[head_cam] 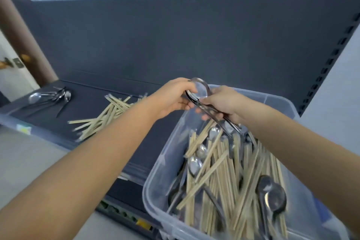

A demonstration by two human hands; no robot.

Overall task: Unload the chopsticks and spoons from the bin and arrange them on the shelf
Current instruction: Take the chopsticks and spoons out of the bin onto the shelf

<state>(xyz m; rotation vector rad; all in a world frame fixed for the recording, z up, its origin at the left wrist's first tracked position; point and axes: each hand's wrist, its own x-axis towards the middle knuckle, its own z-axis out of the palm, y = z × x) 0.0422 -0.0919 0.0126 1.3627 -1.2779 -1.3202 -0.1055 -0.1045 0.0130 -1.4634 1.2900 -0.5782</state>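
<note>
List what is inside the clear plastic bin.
The clear plastic bin holds a heap of pale wooden chopsticks with metal spoons mixed in. Whatever lies beneath the heap is covered.

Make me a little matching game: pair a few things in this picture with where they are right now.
Things:
1. bundle of spoons
2. pile of chopsticks
3. small group of spoons
4. mixed chopsticks and spoons

Places:
A. inside the clear bin
B. far left end of the shelf
C. held between both hands, above the bin
D. on the shelf, just left of the left hand

Pairs: 1-C, 2-D, 3-B, 4-A. The right hand grips the bundle's handles.
</note>
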